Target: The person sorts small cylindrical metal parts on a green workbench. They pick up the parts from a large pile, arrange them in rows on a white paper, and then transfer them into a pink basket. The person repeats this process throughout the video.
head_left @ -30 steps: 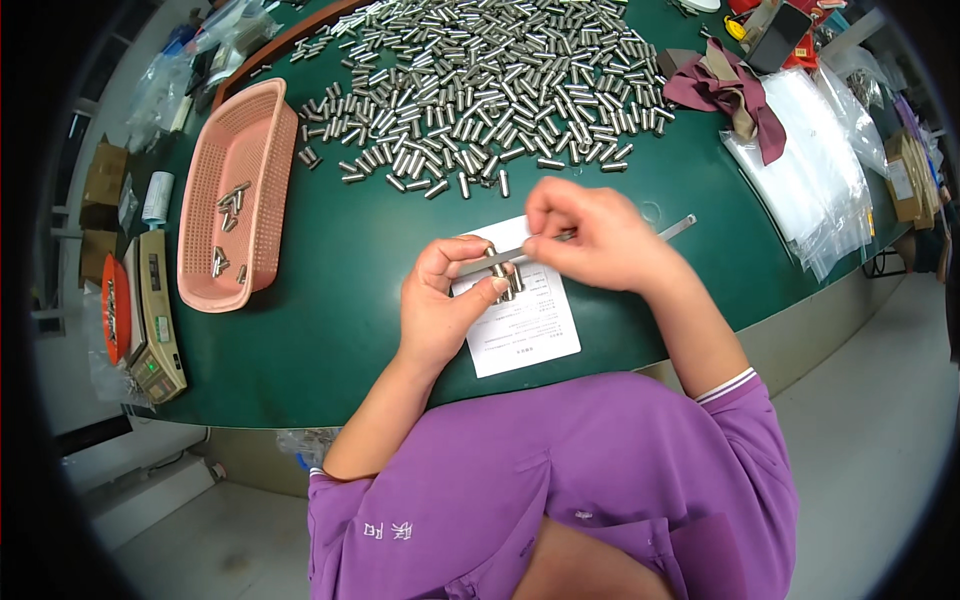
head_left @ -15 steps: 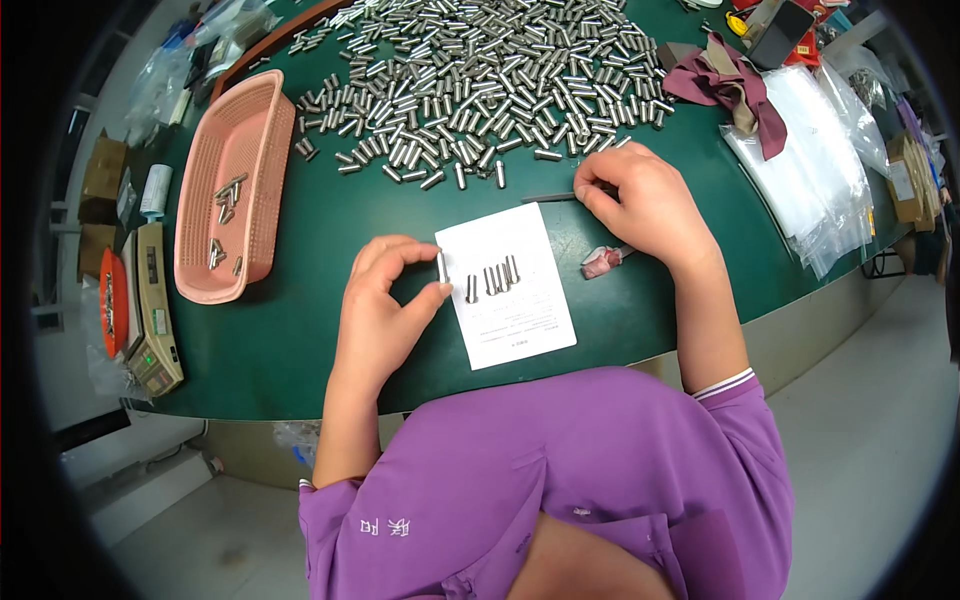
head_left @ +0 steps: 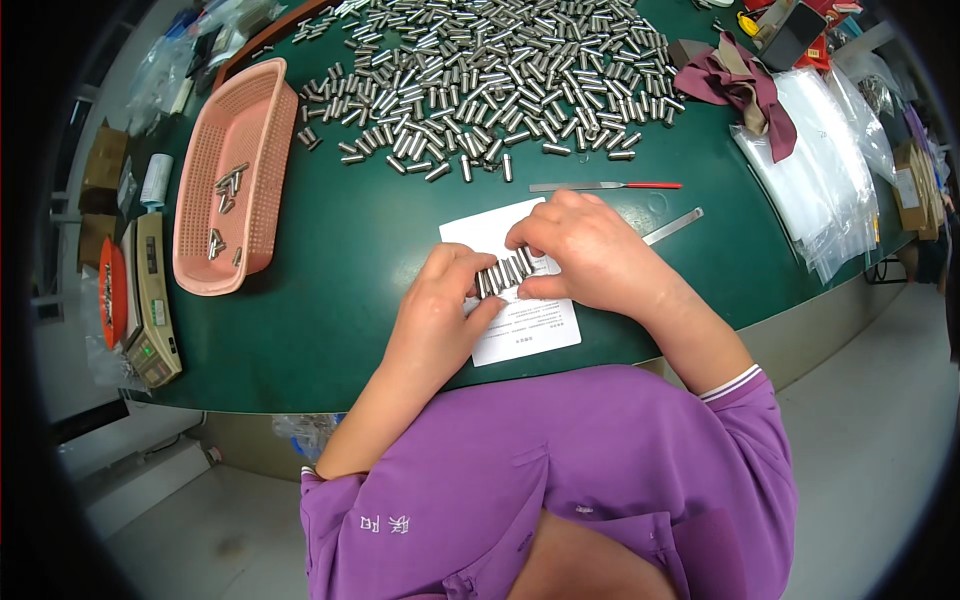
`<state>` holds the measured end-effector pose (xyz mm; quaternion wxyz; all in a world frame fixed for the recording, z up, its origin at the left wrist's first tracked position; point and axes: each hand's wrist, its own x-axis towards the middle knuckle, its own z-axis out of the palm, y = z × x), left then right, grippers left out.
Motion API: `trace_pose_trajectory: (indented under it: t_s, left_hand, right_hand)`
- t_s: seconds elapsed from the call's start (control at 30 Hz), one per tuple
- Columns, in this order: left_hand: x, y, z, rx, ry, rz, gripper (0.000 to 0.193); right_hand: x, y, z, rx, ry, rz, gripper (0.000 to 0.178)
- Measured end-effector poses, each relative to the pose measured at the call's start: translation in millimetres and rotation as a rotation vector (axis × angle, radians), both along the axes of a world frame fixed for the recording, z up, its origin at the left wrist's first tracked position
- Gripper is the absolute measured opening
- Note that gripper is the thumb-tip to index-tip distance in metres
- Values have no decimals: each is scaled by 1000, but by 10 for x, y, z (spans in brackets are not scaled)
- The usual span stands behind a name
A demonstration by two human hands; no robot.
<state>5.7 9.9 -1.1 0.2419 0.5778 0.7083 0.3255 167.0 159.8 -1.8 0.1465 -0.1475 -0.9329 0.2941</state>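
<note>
Several short steel pins with wider heads (head_left: 503, 274) stand side by side in a row over a white printed sheet (head_left: 525, 340). My left hand (head_left: 440, 295) pinches the left end of this row between thumb and fingers. At the row's right end my right hand (head_left: 585, 250) closes on it the same way, and its fingers hide part of the sheet. Beyond my right hand lies a thin file with a red handle (head_left: 655, 185). A flat metal strip (head_left: 676, 226) sticks out from behind the right hand.
A large heap of similar pins (head_left: 490, 80) covers the far part of the green table (head_left: 330, 340). On the left stand a pink basket (head_left: 190, 220) with a few pins and a scale (head_left: 152, 300). Plastic bags (head_left: 815, 170) and a maroon cloth (head_left: 735, 85) lie right.
My left hand has moved right and my right hand has come left and nearer, so both now grip the row of pins. The red-wrapped end is exposed as a file handle, lying farther away.
</note>
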Motion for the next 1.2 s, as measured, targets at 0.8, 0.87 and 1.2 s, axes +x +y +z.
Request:
trace_pose_trajectory:
  t_s: [0.8, 0.87, 1.2]
  left_hand:
    - [55, 49, -148, 82, -118, 92, 32]
    - [75, 42, -150, 108, -133, 99, 30]
    - [102, 11, -205, 88, -145, 120, 38]
  right_hand:
    - [-30, 10, -30, -157, 2, -27, 24]
    - [-26, 18, -17, -139, 29, -15, 24]
    - [-13, 20, -10, -184, 12, 18, 23]
